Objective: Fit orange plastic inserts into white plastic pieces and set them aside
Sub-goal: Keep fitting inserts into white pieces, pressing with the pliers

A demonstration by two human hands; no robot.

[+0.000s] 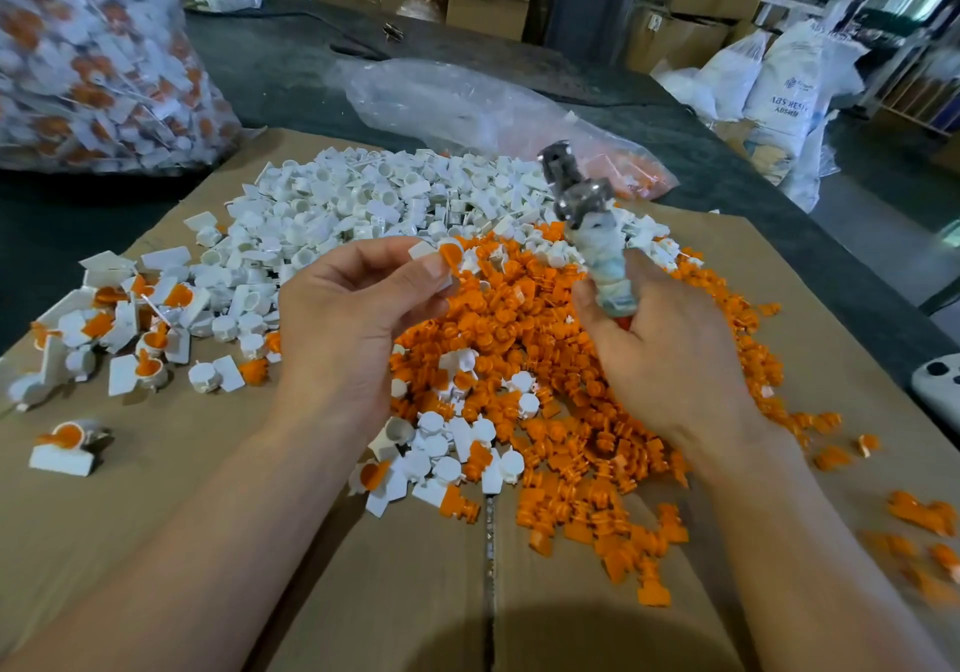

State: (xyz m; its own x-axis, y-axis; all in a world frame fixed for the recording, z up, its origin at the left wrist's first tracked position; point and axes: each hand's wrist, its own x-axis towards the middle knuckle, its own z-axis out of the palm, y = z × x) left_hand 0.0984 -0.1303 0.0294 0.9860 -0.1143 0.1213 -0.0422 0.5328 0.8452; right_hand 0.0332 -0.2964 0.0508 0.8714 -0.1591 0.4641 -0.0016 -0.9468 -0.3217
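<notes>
Left hand (pixel 358 308) pinches white piece (pixel 422 250), orange insert (pixel 450 259) in it, over orange pile (pixel 571 411) far edge. Right hand (pixel 660 354) clenches taped tool (pixel 605 266), shaft upright, also over that edge. Finished heap (pixel 130 323) lies left of the pile, left hand nearer.

The tool (pixel 584 198) gripped in the right hand (pixel 670 354) is blurred, its metal head unclear and its lower end hidden in the palm. Fingers of the left hand (pixel 353 318) cover part of the white piece (pixel 423 250) they pinch. The bag (pixel 88 48) of white-and-orange pieces is cut by the left and top edges, a white device (pixel 937 385) by the right.
</notes>
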